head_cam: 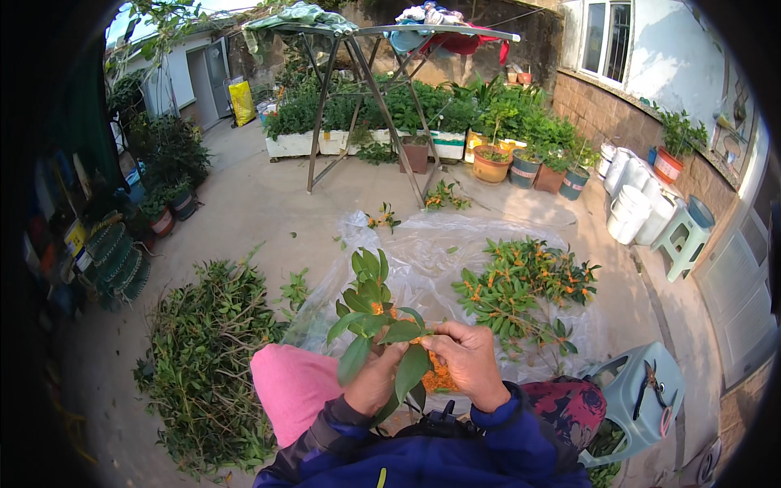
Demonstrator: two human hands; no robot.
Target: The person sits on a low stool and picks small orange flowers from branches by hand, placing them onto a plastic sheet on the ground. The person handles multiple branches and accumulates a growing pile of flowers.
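Observation:
A leafy sprig with orange blossoms (369,305) stands upright in front of me, its stem in my left hand (373,375). My right hand (470,360) pinches small orange flowers on the same sprig between thumb and fingertips. Below the hands, partly hidden by them, lies a heap of loose orange blossoms (438,375). A clear plastic sheet (415,244) covers the ground ahead, and a pile of flowering branches (525,280) rests on its right side. To my left is a large heap of green leafy cuttings (210,360).
Pruning shears (651,390) lie on a pale plastic stool (637,360) at my right. Beyond the sheet stands a metal drying rack (378,91) bearing cloths, with planters (293,145) behind it. White plastic containers (628,213) and a small green stool (682,241) line the right wall.

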